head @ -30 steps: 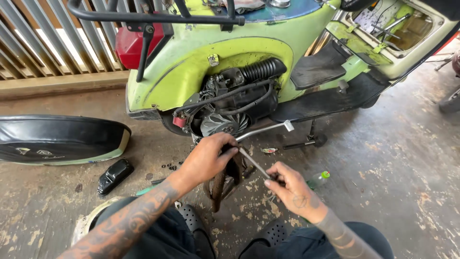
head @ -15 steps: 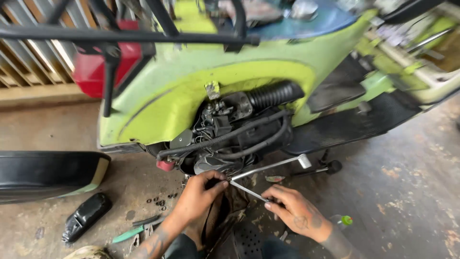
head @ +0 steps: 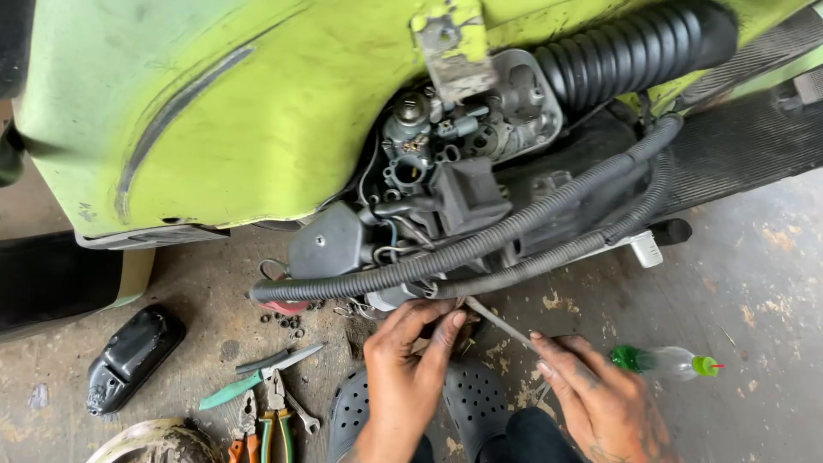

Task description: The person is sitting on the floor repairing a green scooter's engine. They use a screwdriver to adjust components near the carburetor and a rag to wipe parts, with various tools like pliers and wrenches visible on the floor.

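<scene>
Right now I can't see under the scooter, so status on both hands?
Left hand fingering parts under engine. Right hand holding thin metal rod. Corrugated hoses cross just above.

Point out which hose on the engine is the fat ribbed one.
The black ribbed hose at upper right, far thicker than the two thin corrugated conduits below it.

Scooter body (head: 257,111): painted metal, lime green, scuffed, dull, paint chipped at bracket above engine.
Engine (head: 446,171) under body: bare cast metal, grimy, matt.
Hose (head: 634,51) right of engine: black ribbed rubber, slight sheen.
Conduits (head: 531,231) below engine: grey corrugated plastic.
Rod (head: 501,324) below engine, held by left hand (head: 407,360) and right hand (head: 600,399): thin plain metal.
Floor (head: 754,300): rough stained concrete.
Cover (head: 133,356) left of engine: glossy black plastic.
Clogs (head: 467,399): matt perforated rubber.
</scene>
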